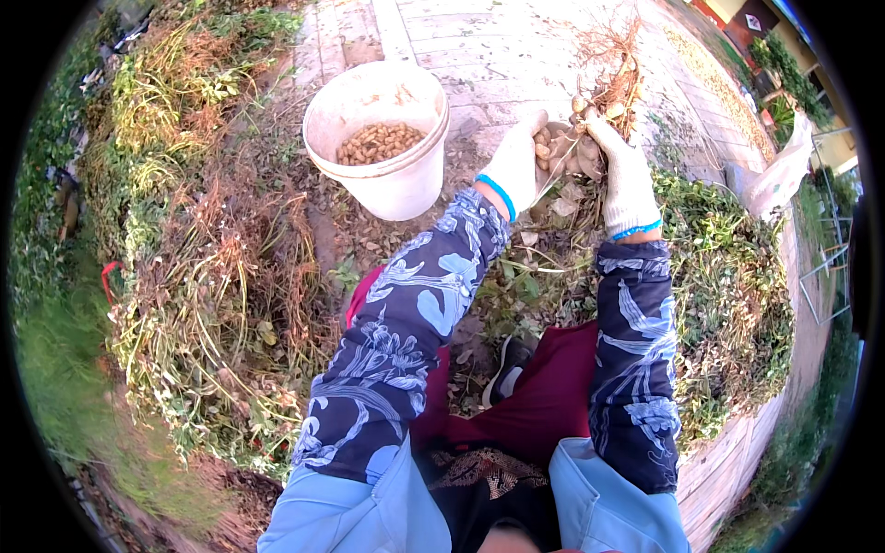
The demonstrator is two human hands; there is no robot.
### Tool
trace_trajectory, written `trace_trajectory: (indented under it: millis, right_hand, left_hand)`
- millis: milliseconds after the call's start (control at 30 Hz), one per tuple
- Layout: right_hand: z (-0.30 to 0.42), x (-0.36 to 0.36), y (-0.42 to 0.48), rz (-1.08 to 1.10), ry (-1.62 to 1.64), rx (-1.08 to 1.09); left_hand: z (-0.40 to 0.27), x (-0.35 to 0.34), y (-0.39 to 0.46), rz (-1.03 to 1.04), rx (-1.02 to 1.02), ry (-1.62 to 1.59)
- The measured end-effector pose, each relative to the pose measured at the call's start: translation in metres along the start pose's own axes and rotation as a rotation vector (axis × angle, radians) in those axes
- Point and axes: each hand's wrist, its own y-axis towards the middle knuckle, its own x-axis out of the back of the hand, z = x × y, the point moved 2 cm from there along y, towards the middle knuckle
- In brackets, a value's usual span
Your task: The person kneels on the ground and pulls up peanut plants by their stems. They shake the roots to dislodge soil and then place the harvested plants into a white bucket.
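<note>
My right hand (pixel 622 176), in a white knit glove with a blue cuff, grips an uprooted peanut plant (pixel 615 90). Its dry, stringy roots point up and away from me, and pods hang among them close to my thumb. My left hand (pixel 510 162), gloved the same way, is cupped around several loose peanut pods (pixel 544 146) just left of the plant; the soiled fingers partly blend with the pods. To the left of that hand stands a white plastic bucket (pixel 408 183) with a heap of picked peanuts (pixel 379 144) in its bottom.
A large pile of pulled peanut vines (pixel 207 276) lies on my left. More leafy vines (pixel 733 297) are heaped on my right, beside a whitish plastic bag (pixel 781 173). Paving (pixel 484 41) stretches ahead, with a strip of spread peanuts (pixel 726 83) at far right.
</note>
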Motion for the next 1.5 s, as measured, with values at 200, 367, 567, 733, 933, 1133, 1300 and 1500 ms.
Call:
trace_trajectory:
  millis: [200, 367, 567, 733, 933, 1133, 1300, 1500]
  right_hand:
    - [0.007, 0.001, -0.003, -0.028, 0.013, 0.043]
    - [0.021, -0.005, -0.016, -0.092, 0.054, 0.041]
    - [0.015, 0.013, -0.01, -0.033, 0.003, 0.041]
    - [0.015, 0.008, -0.009, -0.016, -0.047, 0.012]
    - [-0.005, 0.028, 0.006, -0.11, -0.386, 0.096]
    - [-0.004, 0.007, -0.001, 0.017, -0.222, 0.005]
    - [0.004, -0.003, -0.011, -0.047, -0.196, -0.035]
    - [0.003, -0.009, -0.007, -0.042, -0.446, 0.169]
  left_hand:
    - [-0.003, 0.0, -0.011, 0.187, 0.091, -0.006]
    - [-0.004, 0.004, -0.011, 0.225, 0.138, -0.051]
    - [-0.023, -0.003, -0.031, 0.221, 0.204, 0.133]
    - [-0.025, 0.002, -0.027, 0.24, 0.257, 0.279]
    - [-0.035, -0.023, -0.052, 0.232, 0.119, 0.707]
    - [-0.034, 0.011, -0.015, 0.312, -0.33, 1.219]
    - [-0.062, 0.01, -0.028, -0.088, -0.268, 0.939]
    - [-0.057, 0.014, -0.027, -0.007, -0.13, 0.456]
